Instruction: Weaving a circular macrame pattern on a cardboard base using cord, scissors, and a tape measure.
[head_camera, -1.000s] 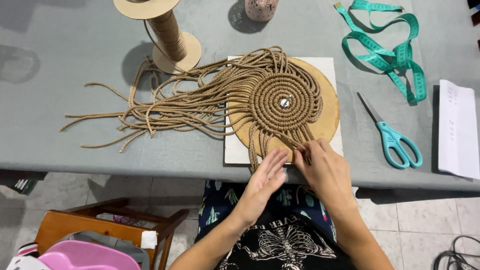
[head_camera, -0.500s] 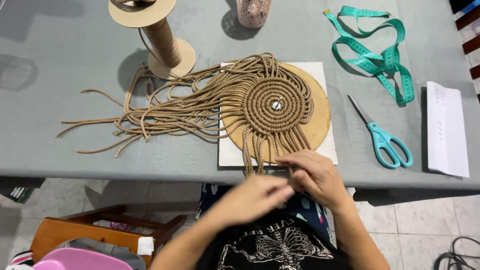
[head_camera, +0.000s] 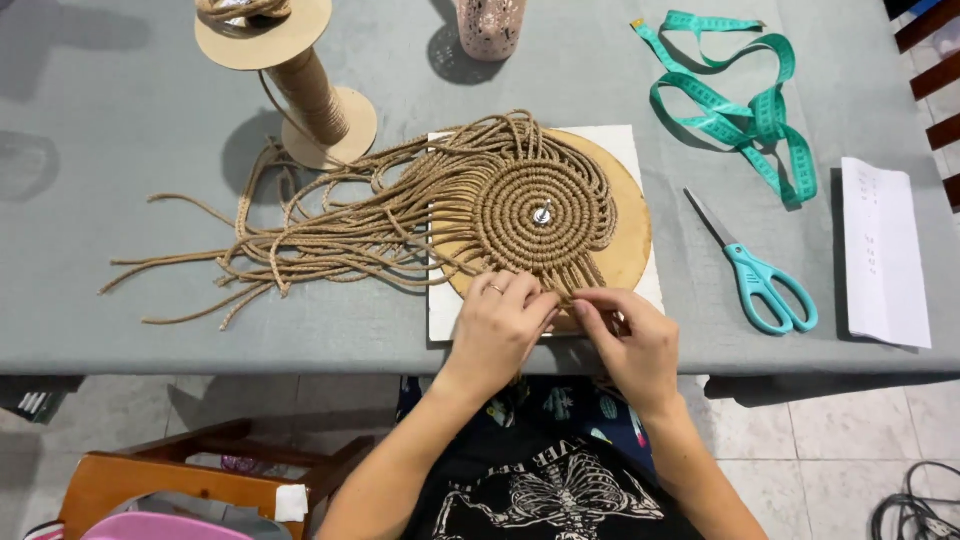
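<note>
Grey table (head_camera: 150, 90) w/ cord mat (head_camera: 540, 210)

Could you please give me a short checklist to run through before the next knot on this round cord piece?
1. Both hands on the work: left hand and right hand meet at the near edge of the woven cord disc. Ok.
2. Disc pinned at its centre: a metal pin shows there. Ok.
3. Round board under the disc sits on the white pad. Ok.
4. Loose cords swept left, clear of the hands. Ok.
5. Scissors lie apart, right of the board. Ok.
6. Which cords the fingers pinch: hidden. Cannot tell.
</note>
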